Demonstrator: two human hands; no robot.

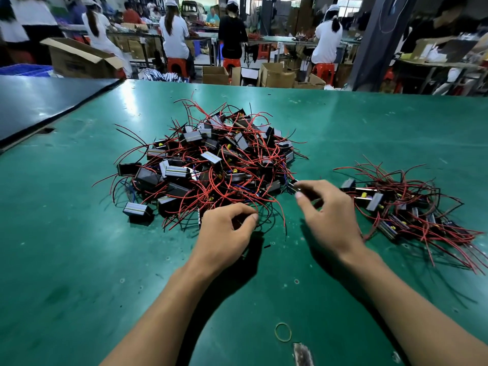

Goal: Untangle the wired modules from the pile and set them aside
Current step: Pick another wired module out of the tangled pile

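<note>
A big tangled pile [211, 159] of small black box modules with red and black wires lies on the green table [79, 260]. To its right lies a smaller set-aside heap of modules [401, 207]. My left hand [224, 233] is at the pile's near edge, with thumb and fingers curled round thin wires. My right hand [324, 212] is between the two heaps and pinches a small black module [293, 186] at the pile's right edge, its wires still running into the pile.
A yellow rubber band [283, 332] lies near the front edge. A dark board [39, 101] covers the table's far left. Beyond the far edge stand cardboard boxes [277, 75], red stools and several seated workers at other benches.
</note>
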